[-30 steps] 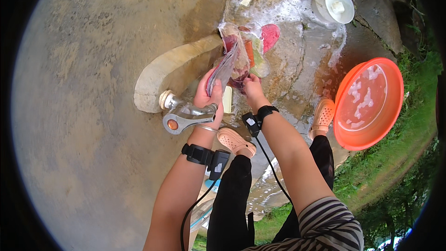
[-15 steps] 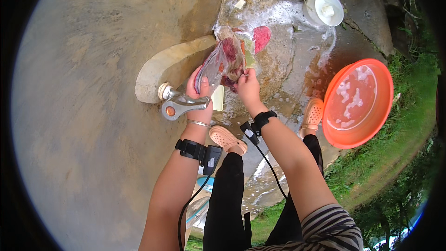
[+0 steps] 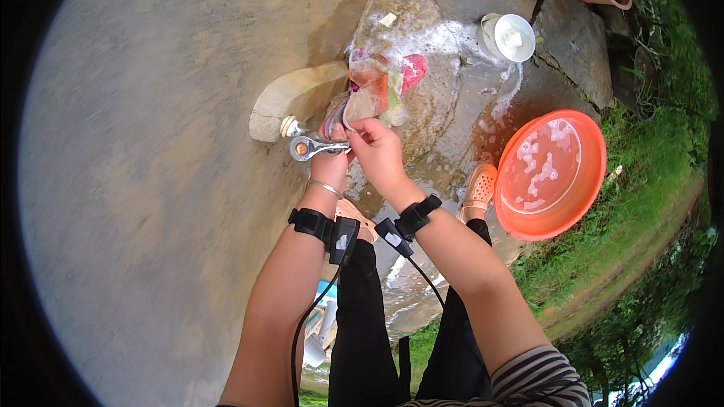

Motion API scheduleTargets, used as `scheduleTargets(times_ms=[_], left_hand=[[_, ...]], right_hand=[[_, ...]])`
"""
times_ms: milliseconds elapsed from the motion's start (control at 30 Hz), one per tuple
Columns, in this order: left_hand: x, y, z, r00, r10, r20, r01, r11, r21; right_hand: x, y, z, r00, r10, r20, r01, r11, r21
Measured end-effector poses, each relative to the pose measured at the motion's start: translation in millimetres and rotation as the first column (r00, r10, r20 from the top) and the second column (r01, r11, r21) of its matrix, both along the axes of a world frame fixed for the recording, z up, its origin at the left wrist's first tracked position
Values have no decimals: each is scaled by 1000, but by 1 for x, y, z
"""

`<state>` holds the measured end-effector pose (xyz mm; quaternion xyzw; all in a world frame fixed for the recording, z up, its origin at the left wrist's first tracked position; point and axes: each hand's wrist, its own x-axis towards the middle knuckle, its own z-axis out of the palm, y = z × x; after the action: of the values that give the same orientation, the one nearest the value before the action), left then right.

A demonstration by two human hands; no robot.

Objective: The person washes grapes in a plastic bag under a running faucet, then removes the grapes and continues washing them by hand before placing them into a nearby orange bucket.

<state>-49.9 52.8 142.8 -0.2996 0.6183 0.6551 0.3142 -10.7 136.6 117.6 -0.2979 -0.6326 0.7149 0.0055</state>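
Note:
Under a metal tap (image 3: 317, 147), my two hands are close together. My left hand (image 3: 330, 162), partly hidden by the tap, is closed around the lower end of a stack of flat, wet, insole-shaped pieces, one with a purple-grey edge (image 3: 334, 114). My right hand (image 3: 378, 152) pinches the near end of a beige rounded insole-like piece (image 3: 366, 105). Just beyond lie an orange-brown piece (image 3: 377, 89), a greenish one (image 3: 396, 109) and a pink round-ended one (image 3: 413, 71) with suds on it, on wet stone.
A curved concrete stub (image 3: 290, 98) carries the tap beside a broad concrete surface (image 3: 151, 181). White bucket (image 3: 515, 38) stands far right amid suds. An orange basin (image 3: 588, 203) of foamy water is to the right, by my clog (image 3: 477, 187). Grass (image 3: 641, 211) borders the paving.
My right hand has moved left and nearer, close to my left hand. The beige piece now shows at the front, and the shiny clear film over the pieces has gone. The view has shifted.

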Motion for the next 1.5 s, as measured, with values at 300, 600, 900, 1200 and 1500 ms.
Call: scheduleTargets(times_ms=[300,600,900,1200,1500], left_hand=[[5,-18,-6,969,229,87,-239,964,119],[18,-31,-4,993,115,3,-115,993,25],[33,-30,1,957,-267,-118,245,955,-168],[22,-49,-26,936,-305,176,326,939,-104],[5,-18,-30,896,-344,282,372,927,-51]], right_hand=[[4,1,27,972,192,-135,-188,981,39],[22,-6,12,963,209,-168,-221,974,-57],[-2,8,10,879,235,415,132,716,-685],[16,-3,-20,972,170,162,-35,784,-619],[58,7,-26,919,390,57,-394,904,163]])
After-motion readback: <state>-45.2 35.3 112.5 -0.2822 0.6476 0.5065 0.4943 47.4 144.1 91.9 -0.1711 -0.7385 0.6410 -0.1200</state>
